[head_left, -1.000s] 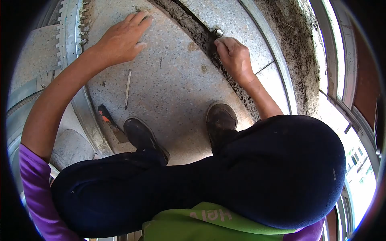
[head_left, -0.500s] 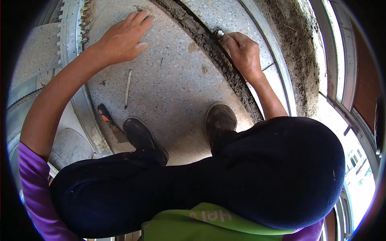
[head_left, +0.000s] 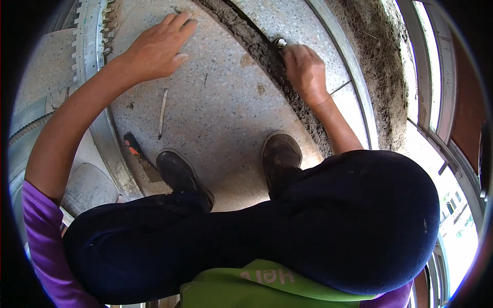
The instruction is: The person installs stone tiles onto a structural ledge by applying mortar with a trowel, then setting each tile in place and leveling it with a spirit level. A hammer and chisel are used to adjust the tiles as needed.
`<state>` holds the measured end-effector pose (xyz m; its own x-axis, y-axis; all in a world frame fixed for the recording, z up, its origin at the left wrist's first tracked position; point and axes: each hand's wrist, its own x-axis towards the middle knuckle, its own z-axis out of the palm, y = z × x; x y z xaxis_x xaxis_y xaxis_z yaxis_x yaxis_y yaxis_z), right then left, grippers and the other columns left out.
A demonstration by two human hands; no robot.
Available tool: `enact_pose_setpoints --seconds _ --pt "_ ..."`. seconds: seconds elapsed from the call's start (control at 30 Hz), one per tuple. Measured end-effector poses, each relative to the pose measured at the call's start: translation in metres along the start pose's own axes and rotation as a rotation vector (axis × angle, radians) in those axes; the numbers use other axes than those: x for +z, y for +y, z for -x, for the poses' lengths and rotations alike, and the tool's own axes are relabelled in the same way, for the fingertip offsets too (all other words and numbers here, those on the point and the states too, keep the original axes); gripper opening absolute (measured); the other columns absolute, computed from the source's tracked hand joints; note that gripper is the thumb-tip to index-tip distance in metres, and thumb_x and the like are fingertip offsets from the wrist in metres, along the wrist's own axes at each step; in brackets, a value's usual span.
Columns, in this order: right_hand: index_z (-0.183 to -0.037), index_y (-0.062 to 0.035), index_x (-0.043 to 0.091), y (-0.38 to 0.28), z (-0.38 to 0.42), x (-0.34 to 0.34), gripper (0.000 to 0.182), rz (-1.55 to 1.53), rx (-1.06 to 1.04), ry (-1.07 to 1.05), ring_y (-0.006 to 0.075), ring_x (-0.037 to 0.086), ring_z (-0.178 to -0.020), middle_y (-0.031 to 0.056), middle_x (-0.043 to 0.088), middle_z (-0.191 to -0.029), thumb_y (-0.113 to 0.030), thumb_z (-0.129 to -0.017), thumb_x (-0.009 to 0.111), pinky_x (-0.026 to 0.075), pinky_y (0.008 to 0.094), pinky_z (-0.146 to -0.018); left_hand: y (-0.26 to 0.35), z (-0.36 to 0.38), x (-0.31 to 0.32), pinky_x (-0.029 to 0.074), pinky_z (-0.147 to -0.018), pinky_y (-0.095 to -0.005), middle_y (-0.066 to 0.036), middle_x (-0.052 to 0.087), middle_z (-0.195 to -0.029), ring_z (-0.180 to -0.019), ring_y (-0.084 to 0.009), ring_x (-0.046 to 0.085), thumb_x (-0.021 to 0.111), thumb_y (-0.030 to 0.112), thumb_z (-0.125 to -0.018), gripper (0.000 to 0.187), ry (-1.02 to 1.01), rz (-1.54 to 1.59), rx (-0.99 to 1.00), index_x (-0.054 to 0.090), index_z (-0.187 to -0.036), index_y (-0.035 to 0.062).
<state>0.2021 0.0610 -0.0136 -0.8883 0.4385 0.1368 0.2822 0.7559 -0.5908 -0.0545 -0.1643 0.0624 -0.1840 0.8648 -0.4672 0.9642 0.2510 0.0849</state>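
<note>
I squat on a speckled stone floor slab (head_left: 221, 108). My left hand (head_left: 156, 46) lies flat on the slab with fingers spread, holding nothing. My right hand (head_left: 304, 69) is closed around a small metal tool (head_left: 280, 43) whose tip sits in the dark, dirt-filled joint (head_left: 257, 43) between two slabs. Only the tool's shiny end shows beyond my fingers.
A thin metal rod (head_left: 163, 113) lies on the slab between my hands. A black and orange tool (head_left: 134, 149) rests by my left shoe (head_left: 179, 177). A notched metal strip (head_left: 92, 41) runs along the left. Metal rails and a dirt strip (head_left: 375, 66) lie to the right.
My right hand has shifted slightly up along the joint and turned over the tool. My left hand has stayed flat in the same place.
</note>
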Motion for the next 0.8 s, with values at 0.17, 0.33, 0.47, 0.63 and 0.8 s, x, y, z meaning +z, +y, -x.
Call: enact_pose_setpoints --seconds 0.17,0.33,0.47,0.63,0.8 --pt "-0.099 -0.0011 0.074 -0.001 -0.004 -0.015 0.013 -0.198 0.241 -0.103 0.0312 0.072 -0.074 0.0172 0.072 -0.087 -0.013 -0.095 0.069 0.057 0.0382 -0.069 0.0 -0.001 -0.001 0.036 -0.12 -0.0471 -0.023 0.031 -0.161 -0.148 -0.0392 0.034 0.07 0.014 -0.091 0.074 0.002 -0.015 -0.001 0.035 -0.155 0.0016" --pt "-0.095 0.0002 0.068 -0.002 -0.015 -0.024 0.009 -0.076 -0.026 0.005 0.0383 0.069 -0.079 0.019 0.07 -0.085 -0.008 -0.092 0.067 0.057 0.0449 -0.072 0.002 0.0 0.001 0.036 -0.121 -0.0471 -0.024 0.031 -0.162 -0.148 -0.0393 0.034 0.07 0.014 -0.091 0.073 0.012 -0.04 -0.017 0.036 -0.154 0.0016" --pt "-0.097 0.0005 0.07 0.01 -0.017 -0.015 0.01 -0.02 -0.077 -0.027 0.0365 0.071 -0.08 0.0187 0.071 -0.089 -0.008 -0.093 0.068 0.057 0.0428 -0.072 0.004 -0.001 -0.003 0.036 -0.121 -0.0471 -0.023 0.031 -0.162 -0.148 -0.0391 0.035 0.07 0.014 -0.091 0.073 -0.012 -0.036 -0.022 0.036 -0.154 0.0018" --pt "-0.089 0.0003 0.066 0.011 -0.022 -0.015 0.011 0.03 -0.153 -0.099 0.0395 0.069 -0.08 0.0189 0.068 -0.083 -0.01 -0.091 0.067 0.057 0.0482 -0.072 0.003 -0.002 -0.004 0.038 -0.119 -0.047 -0.023 0.032 -0.16 -0.146 -0.0391 0.037 0.07 0.013 -0.09 0.072 -0.008 -0.02 -0.007 0.037 -0.154 0.0015" --pt "-0.084 -0.0004 0.063 0.002 -0.027 -0.031 0.014 -0.065 -0.096 -0.145 0.0391 0.07 -0.081 0.0182 0.068 -0.081 -0.011 -0.092 0.067 0.057 0.0483 -0.071 0.0 -0.001 -0.002 0.04 -0.118 -0.0471 -0.023 0.034 -0.158 -0.145 -0.039 0.039 0.071 0.012 -0.09 0.073 0.029 -0.03 0.008 0.037 -0.153 0.0011"
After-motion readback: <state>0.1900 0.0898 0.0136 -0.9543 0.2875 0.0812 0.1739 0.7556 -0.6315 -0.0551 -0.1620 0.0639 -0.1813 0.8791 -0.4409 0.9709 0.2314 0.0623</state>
